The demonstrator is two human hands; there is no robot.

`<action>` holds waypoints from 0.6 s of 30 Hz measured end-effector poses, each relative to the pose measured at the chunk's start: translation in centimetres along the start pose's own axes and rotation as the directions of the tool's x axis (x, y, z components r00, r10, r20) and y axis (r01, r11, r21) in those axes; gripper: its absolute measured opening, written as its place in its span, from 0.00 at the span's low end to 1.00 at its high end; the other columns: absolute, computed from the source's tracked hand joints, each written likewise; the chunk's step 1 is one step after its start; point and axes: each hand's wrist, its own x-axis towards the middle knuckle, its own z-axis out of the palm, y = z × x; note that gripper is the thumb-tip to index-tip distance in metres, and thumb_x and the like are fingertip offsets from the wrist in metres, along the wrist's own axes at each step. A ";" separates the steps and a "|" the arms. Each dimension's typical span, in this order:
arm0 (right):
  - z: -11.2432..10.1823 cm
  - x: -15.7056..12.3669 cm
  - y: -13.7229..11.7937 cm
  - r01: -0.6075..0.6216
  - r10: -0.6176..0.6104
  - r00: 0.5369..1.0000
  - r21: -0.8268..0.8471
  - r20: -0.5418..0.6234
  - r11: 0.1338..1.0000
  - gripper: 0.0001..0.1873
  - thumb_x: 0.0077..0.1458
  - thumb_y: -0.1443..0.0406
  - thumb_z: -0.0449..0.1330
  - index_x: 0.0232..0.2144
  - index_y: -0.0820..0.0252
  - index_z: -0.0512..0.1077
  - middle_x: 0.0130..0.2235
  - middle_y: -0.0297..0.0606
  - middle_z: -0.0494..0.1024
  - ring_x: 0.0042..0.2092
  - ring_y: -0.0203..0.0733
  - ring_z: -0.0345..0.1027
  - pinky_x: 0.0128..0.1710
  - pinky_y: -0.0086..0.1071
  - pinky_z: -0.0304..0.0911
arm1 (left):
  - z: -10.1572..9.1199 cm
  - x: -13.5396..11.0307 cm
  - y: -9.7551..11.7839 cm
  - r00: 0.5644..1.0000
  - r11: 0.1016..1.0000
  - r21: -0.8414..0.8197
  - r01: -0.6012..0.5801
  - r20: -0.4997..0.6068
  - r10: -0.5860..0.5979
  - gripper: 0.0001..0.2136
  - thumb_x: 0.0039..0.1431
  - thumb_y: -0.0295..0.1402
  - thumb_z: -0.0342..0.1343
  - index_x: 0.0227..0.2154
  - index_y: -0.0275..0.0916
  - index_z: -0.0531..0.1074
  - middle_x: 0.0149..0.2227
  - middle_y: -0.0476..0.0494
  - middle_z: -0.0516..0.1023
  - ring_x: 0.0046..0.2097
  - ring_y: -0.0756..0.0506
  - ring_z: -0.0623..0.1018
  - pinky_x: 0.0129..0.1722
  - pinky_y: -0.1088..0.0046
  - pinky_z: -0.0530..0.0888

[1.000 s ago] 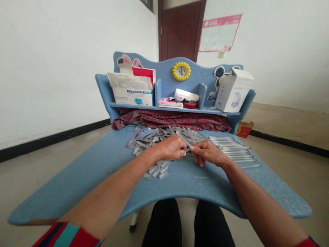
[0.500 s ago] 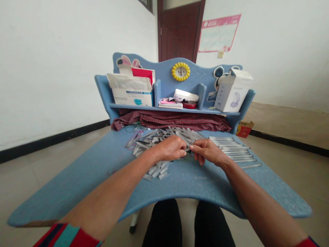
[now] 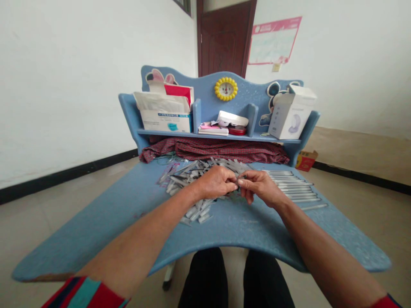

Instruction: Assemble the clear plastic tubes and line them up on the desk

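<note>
A loose heap of short grey strips [image 3: 189, 177] lies in the middle of the blue desk [image 3: 128, 205]. Over its near edge my left hand [image 3: 216, 182] and my right hand [image 3: 258, 186] meet fingertip to fingertip. Both are closed in a pinch on one small grey strip [image 3: 239, 183] held between them, just above the heap. To the right of my right hand, longer grey strips [image 3: 293, 186] lie side by side in a neat row.
The desk's back shelf [image 3: 218, 136] carries a white box of masks [image 3: 165, 115], pink papers, a red tin and a white carton [image 3: 290, 115]. A yellow clock [image 3: 226, 89] sits on the backboard. Red checked cloth [image 3: 218, 149] lies under the shelf. A brown door stands behind.
My two hands have drawn closer together and lifted slightly away from me, the fingertips now touching over the heap. Nothing else has moved.
</note>
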 end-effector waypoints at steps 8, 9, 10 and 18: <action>-1.5 0.0 -0.8 0.068 -0.043 0.974 0.105 -0.223 0.992 0.16 0.43 0.55 0.64 0.22 0.63 0.69 0.18 0.34 0.75 0.13 0.32 0.62 0.12 0.25 0.57 | -0.7 0.1 -0.2 0.999 0.995 0.091 0.042 -0.001 -0.042 0.08 0.48 0.33 0.54 0.24 0.34 0.73 0.19 0.53 0.68 0.24 0.53 0.67 0.23 0.78 0.57; -1.8 -0.1 -1.0 0.080 -0.048 0.963 0.110 -0.264 0.991 0.16 0.42 0.55 0.64 0.21 0.63 0.68 0.18 0.34 0.74 0.13 0.32 0.62 0.12 0.25 0.57 | -0.8 0.0 -0.3 0.998 0.992 0.122 0.037 0.036 -0.041 0.07 0.47 0.33 0.55 0.22 0.34 0.73 0.19 0.53 0.67 0.23 0.53 0.66 0.23 0.78 0.57; -2.2 -0.1 -1.1 0.088 -0.052 0.952 0.108 -0.301 0.990 0.16 0.41 0.56 0.65 0.19 0.62 0.68 0.18 0.34 0.74 0.13 0.32 0.62 0.12 0.25 0.57 | -0.8 0.0 -0.4 0.996 0.988 0.155 0.027 0.075 -0.039 0.06 0.46 0.33 0.56 0.21 0.35 0.73 0.18 0.54 0.67 0.23 0.53 0.65 0.23 0.78 0.56; -3.5 0.0 -1.2 0.077 -0.042 0.887 0.058 -0.459 0.995 0.15 0.42 0.58 0.64 0.18 0.62 0.66 0.16 0.35 0.73 0.12 0.32 0.61 0.10 0.24 0.55 | 0.3 -0.6 -0.3 0.988 0.881 0.472 0.025 0.122 -0.093 0.07 0.40 0.21 0.52 0.17 0.38 0.71 0.19 0.46 0.70 0.25 0.47 0.71 0.22 0.75 0.58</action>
